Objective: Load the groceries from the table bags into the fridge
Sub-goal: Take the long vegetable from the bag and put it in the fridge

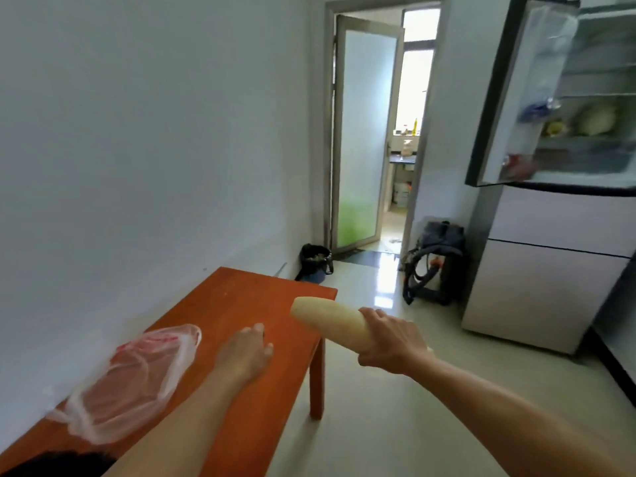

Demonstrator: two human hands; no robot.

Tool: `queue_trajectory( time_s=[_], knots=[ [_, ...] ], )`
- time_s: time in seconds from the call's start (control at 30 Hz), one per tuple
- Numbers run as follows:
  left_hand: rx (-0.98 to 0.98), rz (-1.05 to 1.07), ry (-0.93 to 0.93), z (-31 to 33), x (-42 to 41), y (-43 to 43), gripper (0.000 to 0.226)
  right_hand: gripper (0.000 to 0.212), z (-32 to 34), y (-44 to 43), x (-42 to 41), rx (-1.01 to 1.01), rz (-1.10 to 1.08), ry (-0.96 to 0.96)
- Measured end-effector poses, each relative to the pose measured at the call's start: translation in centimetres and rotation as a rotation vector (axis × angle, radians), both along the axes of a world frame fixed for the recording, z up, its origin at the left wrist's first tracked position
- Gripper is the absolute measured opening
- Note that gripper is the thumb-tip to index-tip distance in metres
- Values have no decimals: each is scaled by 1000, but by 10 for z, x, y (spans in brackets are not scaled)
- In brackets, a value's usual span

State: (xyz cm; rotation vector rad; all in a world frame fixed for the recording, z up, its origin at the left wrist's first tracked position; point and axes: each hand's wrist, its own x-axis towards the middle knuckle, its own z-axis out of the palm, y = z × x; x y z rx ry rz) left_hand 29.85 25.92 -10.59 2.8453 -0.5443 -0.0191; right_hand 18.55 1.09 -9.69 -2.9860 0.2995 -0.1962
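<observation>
My right hand point(392, 342) grips a long pale white radish point(330, 321) near its thick end, holding it out over the table's right edge. My left hand point(246, 354) hovers over the orange wooden table point(220, 304) with fingers relaxed and nothing in it. A thin clear plastic bag point(134, 380) with red print lies crumpled on the table by the wall. The fridge point(550, 270) stands at the right with its upper door point(509, 98) swung open; a pale round vegetable point(595, 120) and a yellow item point(554, 127) sit on a shelf inside.
A black bucket point(315, 263) stands on the floor past the table's far end. A dark bag with cords point(433, 263) leans beside the fridge. A glass door point(361, 132) opens into another room. Glossy tiled floor lies between table and fridge.
</observation>
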Motion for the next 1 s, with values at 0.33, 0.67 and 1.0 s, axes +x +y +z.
queue_trajectory(
  time_s=[0.33, 0.67, 1.0],
  knots=[
    [42, -397, -56, 5, 40, -278, 36, 94, 8, -229, -44, -51, -408, -49],
    [-9, -751, -122, 41, 44, -560, 22, 95, 38, -432, -93, -53, -741, -83],
    [38, -951, -196, 47, 11, -837, 30, 77, 51, -672, -143, -88, -933, -56]
  ],
)
